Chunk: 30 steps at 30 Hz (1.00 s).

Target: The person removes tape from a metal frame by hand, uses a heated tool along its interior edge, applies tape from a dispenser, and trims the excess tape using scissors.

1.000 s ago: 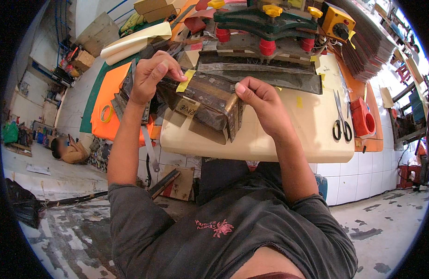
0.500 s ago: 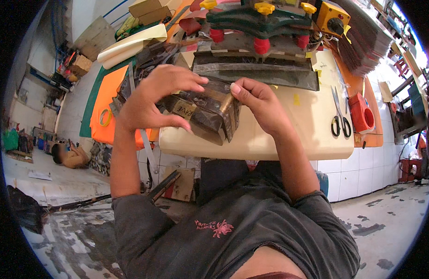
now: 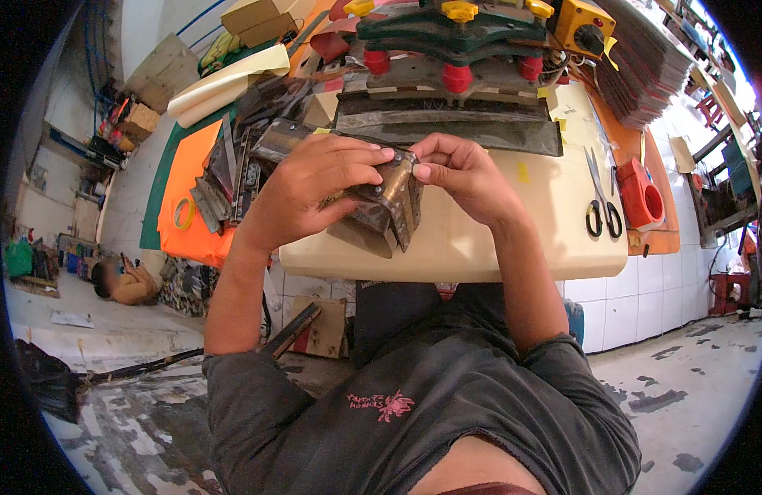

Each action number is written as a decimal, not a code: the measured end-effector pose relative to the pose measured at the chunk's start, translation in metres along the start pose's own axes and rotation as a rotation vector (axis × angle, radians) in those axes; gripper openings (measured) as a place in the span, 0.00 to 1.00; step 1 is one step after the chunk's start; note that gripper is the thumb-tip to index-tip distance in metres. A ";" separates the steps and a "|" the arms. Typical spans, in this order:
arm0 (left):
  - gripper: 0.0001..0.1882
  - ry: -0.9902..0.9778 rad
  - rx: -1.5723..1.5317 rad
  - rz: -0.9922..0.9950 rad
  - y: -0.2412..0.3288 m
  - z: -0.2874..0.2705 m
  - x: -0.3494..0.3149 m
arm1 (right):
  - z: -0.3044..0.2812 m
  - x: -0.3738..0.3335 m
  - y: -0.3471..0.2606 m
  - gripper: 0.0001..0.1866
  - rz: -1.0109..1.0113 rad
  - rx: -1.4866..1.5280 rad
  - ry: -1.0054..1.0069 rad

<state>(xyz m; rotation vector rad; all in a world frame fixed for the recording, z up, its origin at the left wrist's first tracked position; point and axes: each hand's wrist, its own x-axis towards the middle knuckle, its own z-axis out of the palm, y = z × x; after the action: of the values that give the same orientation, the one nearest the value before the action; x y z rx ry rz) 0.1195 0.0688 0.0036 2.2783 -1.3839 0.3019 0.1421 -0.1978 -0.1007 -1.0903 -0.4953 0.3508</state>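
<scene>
A dark, worn metal fixture (image 3: pixel 372 229), with a brass-coloured edge and a folded plate, lies slantwise across the cream work surface. My left hand (image 3: pixel 311 186) is closed over its upper side, the fingers bent on top and the thumb tucked along the near side. My right hand (image 3: pixel 471 177) pinches at the fixture's upper right corner, thumb against forefinger. Whether a small part sits between those fingertips I cannot make out. Behind the fixture is a long dark metal tray (image 3: pixel 447 128).
A green press frame (image 3: pixel 455 37) with yellow knobs stands at the back. Black-handled scissors (image 3: pixel 599 202) and a red tape dispenser (image 3: pixel 642 196) lie at right. Metal strips (image 3: pixel 224 177) and a yellow tape roll (image 3: pixel 184 213) lie at left. A person (image 3: pixel 129 280) is on the floor far left.
My left hand has gone from spread above the fixture to closed on it, moving right and down. My right fingers have curled tighter at the corner. The view has shifted slightly.
</scene>
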 end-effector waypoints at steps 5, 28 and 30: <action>0.25 0.029 0.002 -0.035 0.002 0.004 0.002 | -0.011 0.004 0.003 0.11 -0.044 -0.108 0.018; 0.28 -0.011 -0.032 0.050 -0.004 0.001 0.004 | 0.002 0.004 -0.014 0.12 0.032 -0.069 -0.007; 0.28 -0.026 -0.059 0.059 -0.004 0.001 0.005 | -0.001 0.007 -0.016 0.12 0.087 -0.047 -0.035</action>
<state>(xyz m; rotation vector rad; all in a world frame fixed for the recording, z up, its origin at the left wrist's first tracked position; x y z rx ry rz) 0.1251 0.0663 0.0040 2.2041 -1.4553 0.2477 0.1485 -0.2019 -0.0846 -1.1557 -0.4897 0.4370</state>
